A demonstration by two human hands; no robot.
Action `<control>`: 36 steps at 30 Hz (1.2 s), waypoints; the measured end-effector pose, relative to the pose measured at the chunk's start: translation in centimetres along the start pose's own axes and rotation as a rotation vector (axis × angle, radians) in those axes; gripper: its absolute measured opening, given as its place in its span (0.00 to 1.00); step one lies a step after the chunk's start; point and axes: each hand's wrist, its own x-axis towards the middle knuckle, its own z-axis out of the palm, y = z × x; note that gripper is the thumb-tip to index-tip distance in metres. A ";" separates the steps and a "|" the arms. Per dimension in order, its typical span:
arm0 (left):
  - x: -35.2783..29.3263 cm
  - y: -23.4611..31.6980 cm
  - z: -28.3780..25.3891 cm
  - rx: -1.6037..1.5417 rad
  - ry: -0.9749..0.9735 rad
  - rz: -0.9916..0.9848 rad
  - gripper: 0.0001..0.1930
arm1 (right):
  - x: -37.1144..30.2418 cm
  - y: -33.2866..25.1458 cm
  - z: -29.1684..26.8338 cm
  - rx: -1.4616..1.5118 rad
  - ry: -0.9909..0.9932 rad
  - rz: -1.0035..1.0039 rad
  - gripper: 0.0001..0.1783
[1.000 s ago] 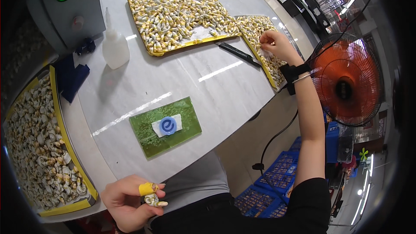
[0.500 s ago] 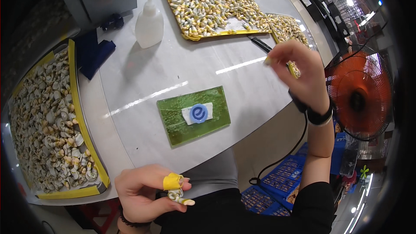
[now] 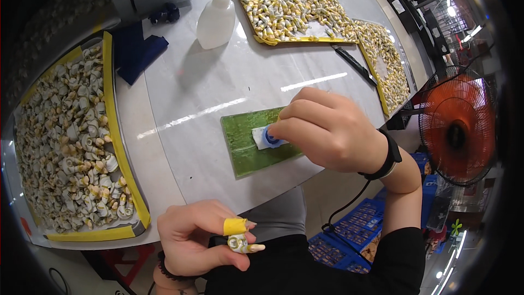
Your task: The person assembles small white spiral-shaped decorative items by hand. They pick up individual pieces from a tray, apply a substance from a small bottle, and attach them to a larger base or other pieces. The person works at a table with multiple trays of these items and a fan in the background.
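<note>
My left hand (image 3: 191, 235), low in front of me, pinches a small rolled white-and-yellow piece (image 3: 238, 243) with a pale pointed tip. Yellow tape (image 3: 234, 225) wraps one of its fingers. My right hand (image 3: 333, 131) reaches over the green rectangular slab (image 3: 245, 158), its fingers closed together at the small round blue cup (image 3: 268, 141). Whatever those fingertips pinch is mostly hidden. Under the cup lies a white patch (image 3: 257, 139), and the slab's right part is covered by the hand.
At left stands a yellow-edged tray (image 3: 112, 131) of similar rolled pieces. Two more yellow-edged trays, a large one (image 3: 295, 5) and a smaller one (image 3: 390, 71), lie far right. A white squeeze bottle (image 3: 216, 22), a black-handled knife (image 3: 355, 64) and an orange fan (image 3: 456, 131) are nearby.
My right hand has come down and left from above the table's right side to the blue cup. The left hand still holds its rolled piece. The whole view has shifted slightly.
</note>
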 end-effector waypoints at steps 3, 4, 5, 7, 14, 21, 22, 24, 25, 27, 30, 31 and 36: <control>0.1 0.0 0.0 0.037 0.007 0.007 0.19 | -0.1 -0.4 0.1 0.091 -0.014 0.009 0.13; 0.1 -0.1 0.0 0.073 0.009 0.020 0.21 | -0.1 -0.4 0.0 0.088 -0.019 0.020 0.13; 0.2 -0.2 -0.1 0.111 0.013 0.035 0.23 | -0.2 -0.4 -0.3 0.086 -0.022 0.029 0.13; 0.1 -0.1 -0.2 0.122 0.013 0.026 0.23 | -0.3 -0.3 -0.7 0.065 -0.039 0.043 0.12; 0.2 0.2 0.7 0.088 0.117 0.005 0.23 | -0.3 -1.1 -0.3 0.060 -0.027 0.065 0.12; 0.0 -0.8 0.2 0.471 -0.045 0.327 0.23 | -0.7 -4.3 -1.2 0.425 0.280 0.270 0.13; 0.1 -0.6 0.4 0.491 -0.067 0.344 0.24 | -0.8 -4.9 -1.7 0.547 0.264 0.281 0.11; -0.1 -0.3 0.8 0.435 -0.051 0.320 0.19 | -1.1 -5.9 -1.0 0.696 0.344 0.250 0.11; -0.1 -0.3 1.0 0.407 -0.042 0.307 0.17 | -1.2 -6.2 -0.5 0.770 0.385 0.234 0.11; -0.2 -0.5 1.3 0.384 -0.003 0.321 0.17 | -1.4 -6.5 0.0 0.802 0.423 0.182 0.09; -0.3 -0.6 1.5 0.365 0.025 0.327 0.16 | -1.5 -6.7 0.2 0.801 0.426 0.146 0.08; -0.3 -0.6 1.4 0.361 0.030 0.326 0.16 | -1.6 -6.7 0.3 0.784 0.432 0.129 0.08; -0.2 -0.1 1.8 0.497 -0.024 0.285 0.15 | -1.4 -6.6 0.8 0.700 0.422 0.021 0.06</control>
